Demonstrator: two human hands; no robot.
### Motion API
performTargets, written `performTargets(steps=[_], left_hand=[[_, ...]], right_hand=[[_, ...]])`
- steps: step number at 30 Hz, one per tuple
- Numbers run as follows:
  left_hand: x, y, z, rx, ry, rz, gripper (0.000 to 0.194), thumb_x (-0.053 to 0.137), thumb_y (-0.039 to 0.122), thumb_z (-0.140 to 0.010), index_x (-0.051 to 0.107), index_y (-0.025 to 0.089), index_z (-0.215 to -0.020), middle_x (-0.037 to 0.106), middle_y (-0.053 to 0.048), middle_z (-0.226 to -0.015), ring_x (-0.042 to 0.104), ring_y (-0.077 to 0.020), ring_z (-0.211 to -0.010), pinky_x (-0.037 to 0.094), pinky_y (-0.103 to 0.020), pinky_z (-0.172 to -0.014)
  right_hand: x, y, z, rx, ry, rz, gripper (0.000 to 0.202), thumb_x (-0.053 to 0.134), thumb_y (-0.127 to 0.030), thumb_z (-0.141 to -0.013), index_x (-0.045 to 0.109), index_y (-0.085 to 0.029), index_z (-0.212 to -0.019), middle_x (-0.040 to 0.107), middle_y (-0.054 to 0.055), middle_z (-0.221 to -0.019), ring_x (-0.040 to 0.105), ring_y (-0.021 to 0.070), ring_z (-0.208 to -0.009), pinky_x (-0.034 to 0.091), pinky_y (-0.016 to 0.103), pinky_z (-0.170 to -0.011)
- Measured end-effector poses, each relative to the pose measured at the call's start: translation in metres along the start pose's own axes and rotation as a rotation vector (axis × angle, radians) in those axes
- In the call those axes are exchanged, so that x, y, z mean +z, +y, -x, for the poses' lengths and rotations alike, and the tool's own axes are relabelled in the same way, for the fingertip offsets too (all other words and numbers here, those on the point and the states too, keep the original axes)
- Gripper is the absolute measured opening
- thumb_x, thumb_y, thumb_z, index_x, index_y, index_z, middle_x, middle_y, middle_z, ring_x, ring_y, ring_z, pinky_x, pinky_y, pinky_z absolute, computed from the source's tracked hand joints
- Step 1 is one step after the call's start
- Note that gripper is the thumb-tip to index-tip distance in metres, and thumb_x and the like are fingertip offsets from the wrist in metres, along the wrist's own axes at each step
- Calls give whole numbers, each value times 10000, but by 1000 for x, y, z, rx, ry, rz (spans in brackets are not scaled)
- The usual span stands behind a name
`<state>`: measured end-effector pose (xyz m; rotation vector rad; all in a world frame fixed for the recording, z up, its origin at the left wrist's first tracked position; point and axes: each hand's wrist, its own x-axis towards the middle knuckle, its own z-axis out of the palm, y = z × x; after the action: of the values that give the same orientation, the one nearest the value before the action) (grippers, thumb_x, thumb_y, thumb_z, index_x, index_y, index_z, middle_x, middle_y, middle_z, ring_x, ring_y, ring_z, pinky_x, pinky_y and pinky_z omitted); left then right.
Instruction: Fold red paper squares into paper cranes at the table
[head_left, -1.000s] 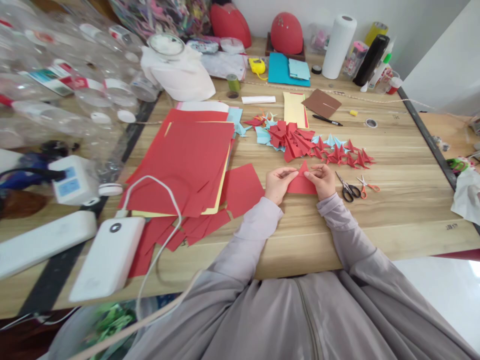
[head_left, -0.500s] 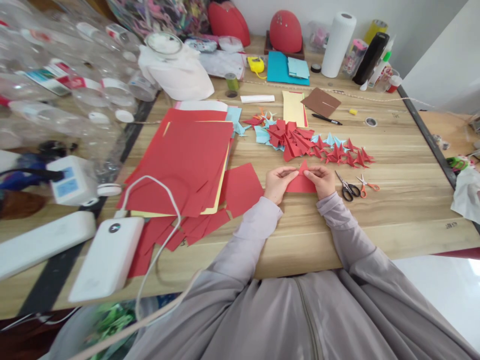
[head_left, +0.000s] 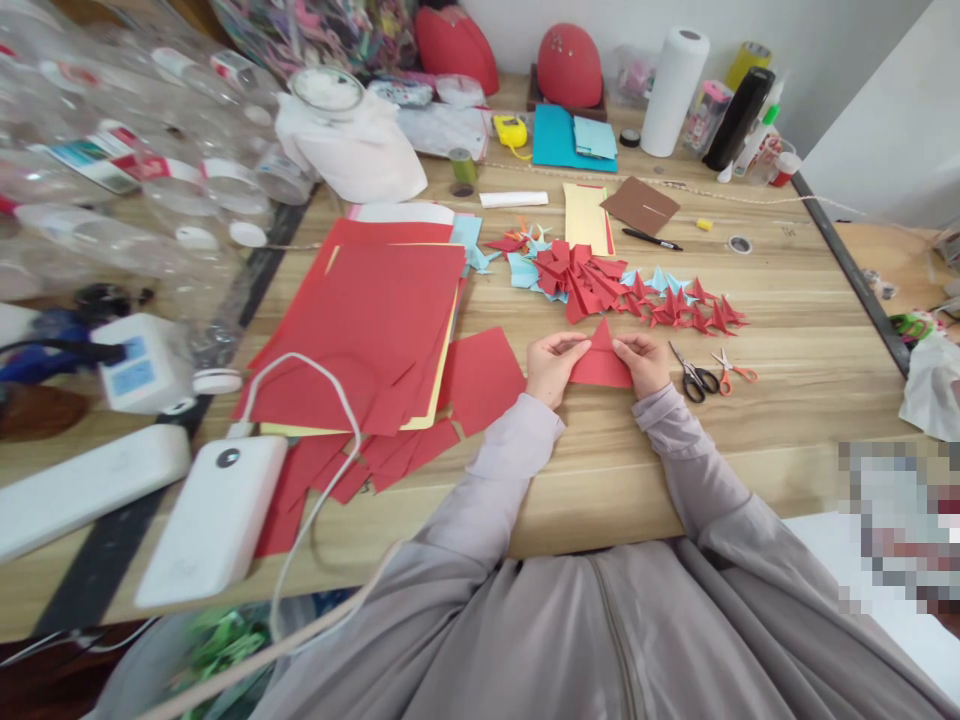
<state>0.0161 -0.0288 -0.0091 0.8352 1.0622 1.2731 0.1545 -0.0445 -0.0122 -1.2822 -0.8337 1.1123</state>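
Left hand [head_left: 551,372] and right hand [head_left: 648,367] are holding their thumbs slightly farther apart than half a second ago, and more of the peak of the red paper [head_left: 601,372] is showing between them. Each hand is pinching its own side of the sheet, thumb on top; how hard they are pressing, I cannot tell. Paper is sitting centrally in front of the body, peak pointing away; whether its underside is touching the table [head_left: 795,430], cannot tell. Likeliest fault: one thumb pulling more than the other, skewing the crease or starting a tear near the peak. If a pinch is slipping, the fold may be springing open. Just beyond the peak, red folded pieces [head_left: 585,280] are lying heaped; hands drifting forward would be crushing their points. Black-handled scissors [head_left: 701,383] are resting just beside the right hand, blades angling towards it, so a rightward slide would be risking a nick. Farther left, loose red sheets [head_left: 486,380] are lying near the left sleeve [head_left: 499,465], which could be dragging them.
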Motion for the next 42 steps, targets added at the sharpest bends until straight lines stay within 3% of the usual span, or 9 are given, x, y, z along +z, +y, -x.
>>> performTargets(steps=[6, 17, 22, 29, 42], left_hand=[[0, -1, -1, -14, -39, 18, 259, 785, 254, -511, 695, 159, -735, 669, -21, -672, 596, -122, -633, 477, -269, -661], [0, -3, -1, 18, 14, -10, 227, 775, 236, -515, 688, 154, -708, 657, -12, -632, 583, -112, -600, 468, -260, -642], [1, -1, 0, 37, 47, -7, 218, 778, 237, -513, 683, 159, -693, 660, -9, -634, 584, -110, -598, 472, -258, -636], [2, -2, 0, 64, 39, 0, 233, 776, 261, -525, 682, 160, -711, 674, -17, -668, 606, -124, -640, 490, -272, -674], [4, 0, 2, -44, 5, 86, 270, 788, 306, -515, 671, 158, -708, 666, -13, -653, 615, -137, -644, 493, -302, -693]], right_hand=[[0, 0, 0, 7, -15, -18, 361, 780, -450, -489, 644, -190, -699, 700, 5, -659, 630, 151, -603, 516, 309, -637], [2, -1, 1, 42, -29, -5, 378, 793, -458, -457, 647, -191, -684, 680, -1, -615, 564, 119, -500, 465, 260, -503], [1, -1, 0, 2, -42, 54, 373, 716, -535, -562, 646, -183, -661, 606, -28, -545, 490, 87, -462, 405, 231, -460], [1, -8, 2, -114, -168, 275, 430, 624, -589, -644, 644, -164, -586, 545, -33, -512, 463, 97, -519, 382, 227, -490], [-3, 1, -2, -126, -127, 266, 377, 648, -540, -650, 692, -167, -626, 596, -28, -535, 511, 114, -533, 408, 243, -524]])
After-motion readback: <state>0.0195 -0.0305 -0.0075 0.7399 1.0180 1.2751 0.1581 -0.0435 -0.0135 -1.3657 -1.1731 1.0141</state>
